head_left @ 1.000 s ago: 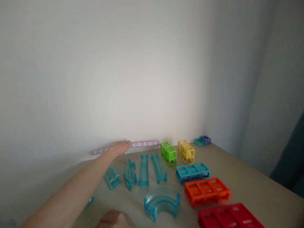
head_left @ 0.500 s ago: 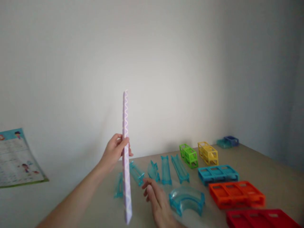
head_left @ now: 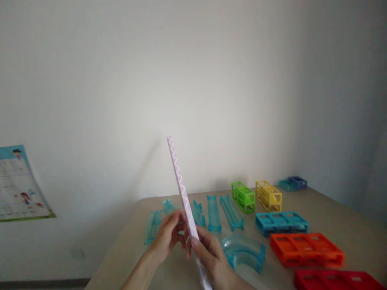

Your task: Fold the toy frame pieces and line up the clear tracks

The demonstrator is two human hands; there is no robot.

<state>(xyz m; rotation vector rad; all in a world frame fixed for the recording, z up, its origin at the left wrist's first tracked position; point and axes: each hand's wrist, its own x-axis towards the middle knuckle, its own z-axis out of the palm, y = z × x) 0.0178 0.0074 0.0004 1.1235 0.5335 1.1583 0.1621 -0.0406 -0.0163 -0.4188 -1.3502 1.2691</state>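
Observation:
A long, thin lilac stick (head_left: 182,187) with a white zigzag pattern stands up in front of me, its top leaning left. My right hand (head_left: 213,257) grips its lower part, the thumb across the front. Close against the stick's left side is my left hand (head_left: 167,237), its fingers loosely bent and apart. Whether those fingertips touch the stick is hard to see. Beyond the hands lie several clear blue track pieces, among them a straight one (head_left: 214,214) and a curved one (head_left: 246,251) beside my right hand.
A green frame block (head_left: 243,197) and a yellow one (head_left: 268,195) stand towards the back. Flat blue (head_left: 281,222), orange (head_left: 306,249) and red (head_left: 335,280) frames lie in a row on the right. A dark blue block (head_left: 298,182) sits at the table's far corner. A printed poster (head_left: 22,185) hangs left.
The stick has come lower and now tilts left. My right hand has risen and closed on its lower part. My left thumb has come off the stick's front.

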